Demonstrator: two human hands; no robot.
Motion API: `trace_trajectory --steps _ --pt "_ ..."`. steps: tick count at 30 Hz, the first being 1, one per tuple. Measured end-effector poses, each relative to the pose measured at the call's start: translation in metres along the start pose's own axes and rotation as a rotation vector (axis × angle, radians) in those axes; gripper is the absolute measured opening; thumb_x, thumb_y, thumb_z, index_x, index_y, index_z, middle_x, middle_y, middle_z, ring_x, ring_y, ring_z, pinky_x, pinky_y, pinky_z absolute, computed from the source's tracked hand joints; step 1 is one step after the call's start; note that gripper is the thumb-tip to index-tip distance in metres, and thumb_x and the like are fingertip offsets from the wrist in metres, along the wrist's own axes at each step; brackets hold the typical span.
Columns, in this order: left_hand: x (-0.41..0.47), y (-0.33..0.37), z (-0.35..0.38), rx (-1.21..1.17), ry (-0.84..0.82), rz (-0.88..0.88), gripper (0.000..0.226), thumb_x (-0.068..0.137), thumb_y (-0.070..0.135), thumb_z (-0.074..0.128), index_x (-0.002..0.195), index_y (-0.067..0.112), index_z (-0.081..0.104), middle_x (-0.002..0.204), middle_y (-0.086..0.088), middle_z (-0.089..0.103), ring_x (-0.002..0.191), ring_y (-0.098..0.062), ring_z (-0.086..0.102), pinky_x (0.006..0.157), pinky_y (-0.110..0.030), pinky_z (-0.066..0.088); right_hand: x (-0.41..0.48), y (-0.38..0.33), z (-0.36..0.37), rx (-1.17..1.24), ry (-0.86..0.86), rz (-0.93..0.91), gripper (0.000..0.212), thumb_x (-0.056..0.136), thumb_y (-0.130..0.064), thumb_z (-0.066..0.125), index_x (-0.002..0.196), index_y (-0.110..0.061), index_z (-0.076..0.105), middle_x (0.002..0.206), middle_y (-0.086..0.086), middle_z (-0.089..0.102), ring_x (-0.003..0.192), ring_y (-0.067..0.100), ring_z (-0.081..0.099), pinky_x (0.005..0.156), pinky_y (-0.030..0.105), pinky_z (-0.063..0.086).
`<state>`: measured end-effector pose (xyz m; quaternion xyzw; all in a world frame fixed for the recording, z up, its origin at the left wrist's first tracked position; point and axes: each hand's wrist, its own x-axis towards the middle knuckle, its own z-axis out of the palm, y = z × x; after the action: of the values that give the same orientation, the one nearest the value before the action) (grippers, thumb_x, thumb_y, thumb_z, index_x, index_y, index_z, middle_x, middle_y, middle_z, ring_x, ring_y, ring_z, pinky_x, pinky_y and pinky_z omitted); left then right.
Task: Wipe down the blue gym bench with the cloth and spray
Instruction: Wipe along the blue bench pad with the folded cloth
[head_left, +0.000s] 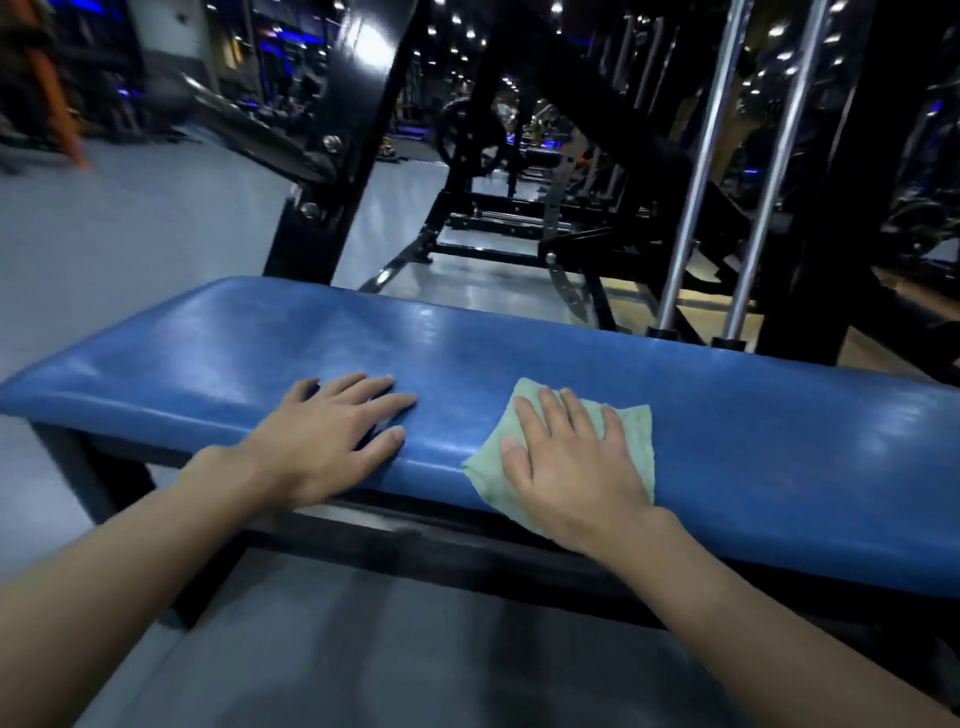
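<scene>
We log both forearms reaching forward. Left grip (337, 431) lies palm-down, fingers spread, on the desk's (779, 441) near edge; right grip (571, 457) lies flat, fingers straight, beside it.

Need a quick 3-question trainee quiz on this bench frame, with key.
1. True or false: the left hand rests flat on the bare blue bench, with no cloth under it.
2. What lies under the right hand? A) a spray bottle B) the green cloth C) nothing
3. Fill in: the cloth drapes over the bench's ___ edge (near/far).

Key: 1 true; 2 B; 3 near.
</scene>
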<state>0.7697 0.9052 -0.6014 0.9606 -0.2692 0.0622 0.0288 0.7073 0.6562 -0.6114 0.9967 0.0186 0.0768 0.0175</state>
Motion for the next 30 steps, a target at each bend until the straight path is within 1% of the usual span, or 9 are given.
trace_trajectory --steps 2,4,8,11,15,20,23,27,30 --pt "-0.014 -0.024 -0.008 0.041 -0.026 -0.005 0.08 0.079 0.067 -0.006 0.151 0.046 0.022 0.158 0.016 0.024 0.14 0.0 0.008 0.112 -0.036 0.011 0.014 -0.03 0.0 0.013 -0.01 -0.079 0.071 0.093 -0.051 -0.002 0.157 -0.022 0.009 0.166 0.003 0.003 0.152 0.021 -0.002 0.119 0.053 0.001" --pt "-0.026 -0.048 -0.013 0.087 -0.065 -0.006 0.078 0.08 0.065 -0.007 0.152 0.046 0.017 0.158 0.016 0.022 0.142 0.0 0.008 0.116 -0.04 0.01 0.027 -0.059 0.001 0.034 -0.017 -0.156 0.068 0.097 -0.051 0.004 0.157 -0.019 0.008 0.166 0.003 0.002 0.152 0.022 -0.003 0.119 0.054 0.001" --pt "-0.05 -0.111 -0.012 0.138 -0.076 -0.113 0.078 0.08 0.069 -0.004 0.153 0.046 0.01 0.162 0.016 0.014 0.149 -0.006 0.008 0.12 -0.043 0.01 0.053 -0.119 0.004 0.018 0.007 -0.32 0.09 0.078 -0.055 -0.014 0.156 -0.014 0.005 0.166 0.005 0.003 0.152 0.024 -0.001 0.119 0.056 0.001" --pt "-0.071 -0.155 -0.009 0.07 -0.023 -0.234 0.081 0.078 0.071 -0.002 0.153 0.045 0.014 0.163 0.016 0.014 0.15 -0.006 0.007 0.118 -0.039 0.009 0.072 -0.162 0.005 0.011 0.012 -0.416 0.094 0.076 -0.056 -0.017 0.156 -0.011 0.003 0.165 0.006 0.003 0.152 0.025 -0.001 0.119 0.056 0.002" --pt "-0.09 -0.197 -0.002 0.017 0.049 -0.258 0.073 0.084 0.067 0.01 0.153 0.044 0.02 0.162 0.014 0.018 0.149 -0.004 0.009 0.121 -0.038 0.009 0.094 -0.215 0.006 -0.05 0.038 -0.506 0.094 0.077 -0.055 -0.016 0.155 -0.008 0.004 0.165 0.01 0.008 0.151 0.028 0.005 0.117 0.058 0.008" --pt "-0.112 -0.248 0.003 -0.016 0.125 -0.334 0.08 0.08 0.054 0.042 0.154 0.033 0.024 0.163 0.01 0.02 0.148 -0.01 0.022 0.117 -0.033 0.02 0.12 -0.278 0.009 -0.059 0.092 -0.585 0.087 0.085 -0.055 -0.005 0.155 -0.006 0.011 0.163 0.014 0.016 0.15 0.033 0.014 0.115 0.06 0.016" --pt "-0.12 -0.267 0.01 -0.048 0.154 -0.335 0.085 0.081 0.03 0.067 0.155 0.031 0.024 0.162 0.012 0.022 0.143 -0.01 0.029 0.112 -0.03 0.03 0.135 -0.312 0.011 -0.061 0.101 -0.631 0.075 0.098 -0.054 0.018 0.155 -0.006 0.008 0.163 0.013 0.014 0.15 0.032 0.013 0.115 0.059 0.016" --pt "-0.124 -0.278 0.015 -0.124 0.228 -0.343 0.086 0.08 0.019 0.071 0.153 0.033 0.028 0.158 0.021 0.025 0.134 -0.008 0.039 0.094 -0.021 0.036 0.151 -0.351 0.013 -0.093 0.17 -0.669 0.075 0.099 -0.054 0.028 0.152 -0.004 0.011 0.158 0.014 0.021 0.144 0.034 0.022 0.111 0.06 0.022" --pt "-0.126 -0.282 0.014 -0.206 0.244 -0.354 0.085 0.079 0.016 0.072 0.151 0.035 0.03 0.152 0.027 0.03 0.13 -0.004 0.041 0.094 -0.022 0.04 0.159 -0.375 0.014 -0.101 0.163 -0.672 0.071 0.099 -0.053 0.031 0.15 -0.005 0.017 0.159 0.013 0.02 0.146 0.034 0.019 0.109 0.06 0.023"
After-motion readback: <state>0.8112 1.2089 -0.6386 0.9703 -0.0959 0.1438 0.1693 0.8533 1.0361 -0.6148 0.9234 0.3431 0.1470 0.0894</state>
